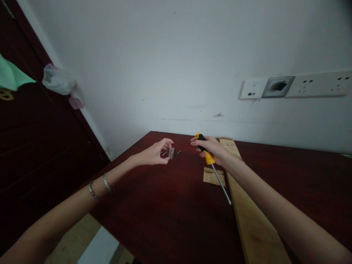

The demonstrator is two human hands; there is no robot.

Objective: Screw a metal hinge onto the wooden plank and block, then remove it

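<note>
Pinched between the thumb and fingers of my left hand (156,152) is a small metal hinge (171,153) with holes in it, held above the table. Several screws lie on the dark table close to that hand; one screw (178,151) is just right of the hinge. My right hand (211,147) is wrapped round the yellow and black handle of a screwdriver (209,158). Its metal shaft slants down and toward me, the tip near the left edge of a long wooden board (247,216). My right forearm passes over that board.
A small flat piece of wood (211,176) lies beside the board on the dark red table (165,209). Behind stands a white wall with sockets (304,86). At left is a dark door (35,146) with a plastic bag (58,80); a white box (100,245) sits below the table.
</note>
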